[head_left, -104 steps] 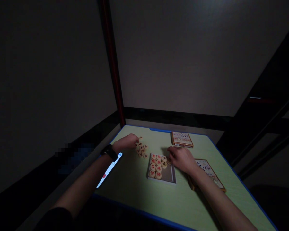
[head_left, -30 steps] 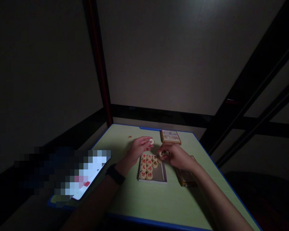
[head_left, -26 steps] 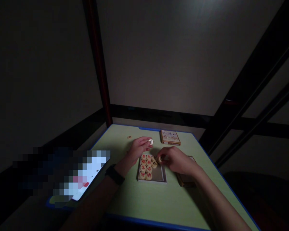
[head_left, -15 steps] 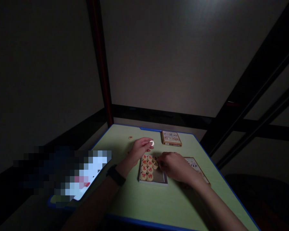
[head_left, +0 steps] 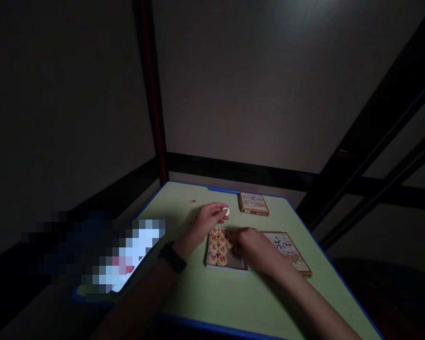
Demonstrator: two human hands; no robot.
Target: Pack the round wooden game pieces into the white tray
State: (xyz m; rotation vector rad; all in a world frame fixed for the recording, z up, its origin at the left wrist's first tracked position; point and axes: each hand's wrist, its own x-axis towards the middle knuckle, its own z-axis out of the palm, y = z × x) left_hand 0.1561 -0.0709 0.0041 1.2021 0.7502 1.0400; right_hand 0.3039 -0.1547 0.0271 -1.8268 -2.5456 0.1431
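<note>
My left hand (head_left: 212, 217) is raised above the green table, thumb and fingers pinched on a pale round Chinese chess piece (head_left: 226, 211). Below it lies a shallow open box (head_left: 239, 265) with Chinese chess pieces (head_left: 222, 249) in rows. Two columns at its left bear red characters. My right hand (head_left: 250, 243) reaches over the box's right half with curled fingers. Its fingertips are closed at the dark-marked pieces (head_left: 229, 243) of a third column, which they partly cover. The exact grip there is shadowed.
A printed box lid (head_left: 290, 252) lies right of the open box, partly behind my right forearm. A closed printed box (head_left: 254, 203) stands at the back. One loose piece (head_left: 193, 201) sits at the far left. A bright, blurred-out screen (head_left: 138, 257) is at the left edge.
The right fingertips have shifted slightly and now cover more of the third column's pieces. The left hand keeps its piece at nearly the same place. The whole view has shifted a little.
</note>
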